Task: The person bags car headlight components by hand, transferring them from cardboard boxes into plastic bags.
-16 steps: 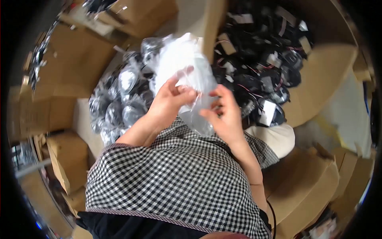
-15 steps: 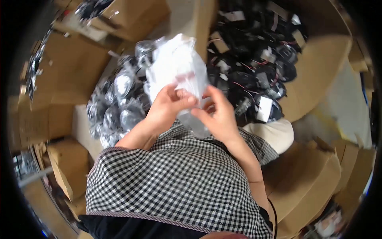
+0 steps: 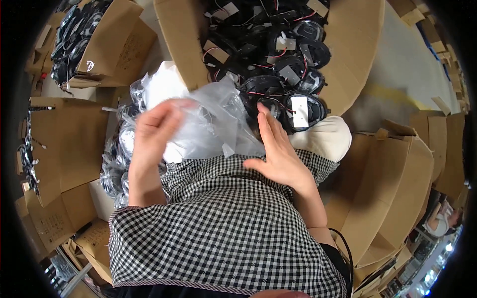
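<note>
Clear plastic bags (image 3: 213, 126) lie loosely over my lap, crumpled, with a white sheet-like bundle (image 3: 166, 82) showing behind them. My left hand (image 3: 151, 131) is at the left side of the plastic, fingers curled and smeared by motion; whether they pinch its edge cannot be made out. On the other side, my right hand (image 3: 280, 151) is open, fingers stretched out and thumb apart, beside the plastic's right edge. Just beyond its fingertips sit round black parts (image 3: 303, 111) with red wires and pale labels, heaped in a large cardboard box (image 3: 350, 54).
Black parts wrapped in clear plastic (image 3: 117, 169) are piled to my left. Another cardboard box (image 3: 121, 42) with black parts stands at the far left. An opened box (image 3: 372, 193) is at my right. Further right, a person (image 3: 439, 221) is partly visible.
My hands, earlier close together on the plastic, have moved apart. The plastic is now spread lower across my lap. My view has shifted, bringing the box of black parts nearer the middle.
</note>
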A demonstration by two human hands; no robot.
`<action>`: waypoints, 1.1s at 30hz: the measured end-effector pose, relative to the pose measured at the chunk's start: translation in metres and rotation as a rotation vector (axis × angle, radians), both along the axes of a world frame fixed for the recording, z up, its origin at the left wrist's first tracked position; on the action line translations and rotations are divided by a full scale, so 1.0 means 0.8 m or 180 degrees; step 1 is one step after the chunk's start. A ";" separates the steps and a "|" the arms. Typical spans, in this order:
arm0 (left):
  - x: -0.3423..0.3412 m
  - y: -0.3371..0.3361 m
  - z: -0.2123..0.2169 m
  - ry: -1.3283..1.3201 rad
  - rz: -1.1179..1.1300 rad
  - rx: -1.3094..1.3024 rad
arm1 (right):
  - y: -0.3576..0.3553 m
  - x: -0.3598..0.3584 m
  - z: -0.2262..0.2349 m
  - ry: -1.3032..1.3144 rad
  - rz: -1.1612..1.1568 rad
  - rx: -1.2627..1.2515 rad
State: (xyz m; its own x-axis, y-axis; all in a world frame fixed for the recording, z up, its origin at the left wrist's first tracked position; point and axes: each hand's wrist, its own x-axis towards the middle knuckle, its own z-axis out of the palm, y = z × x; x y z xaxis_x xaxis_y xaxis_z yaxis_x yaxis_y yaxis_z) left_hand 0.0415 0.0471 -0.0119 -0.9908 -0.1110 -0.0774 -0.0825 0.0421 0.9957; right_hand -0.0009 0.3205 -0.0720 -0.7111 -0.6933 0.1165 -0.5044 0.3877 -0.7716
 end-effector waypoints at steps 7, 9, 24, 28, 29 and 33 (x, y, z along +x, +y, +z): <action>-0.085 0.065 -0.018 0.0954 -0.0501 -0.3555 | 0.005 -0.039 0.014 -0.0176 -0.0481 0.0297; -0.119 0.039 -0.055 0.0953 -0.0155 -0.4057 | 0.049 -0.059 0.017 -0.1684 0.0857 -0.0617; -0.261 0.131 -0.247 -0.0892 -0.1932 -0.4172 | 0.115 -0.175 -0.148 -0.0364 -0.0847 0.2650; -0.238 0.101 -0.164 -0.0341 -0.1058 -0.4080 | 0.111 -0.157 -0.073 0.0050 -0.0957 0.2340; -0.235 0.091 -0.144 -0.0268 -0.0722 -0.3973 | 0.115 -0.149 -0.058 0.0056 -0.0985 0.2335; -0.237 -0.023 -0.129 0.0234 0.0279 0.0884 | 0.116 -0.123 -0.012 0.1082 -0.2325 0.1343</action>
State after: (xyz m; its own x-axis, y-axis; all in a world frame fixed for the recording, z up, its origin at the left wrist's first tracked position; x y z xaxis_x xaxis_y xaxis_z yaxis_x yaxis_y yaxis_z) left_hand -0.1482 0.0289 -0.1151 -0.9824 -0.1811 -0.0452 -0.0011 -0.2368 0.9716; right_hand -0.0996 0.4134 -0.0812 -0.9641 -0.1161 0.2389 -0.1966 0.9168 -0.3476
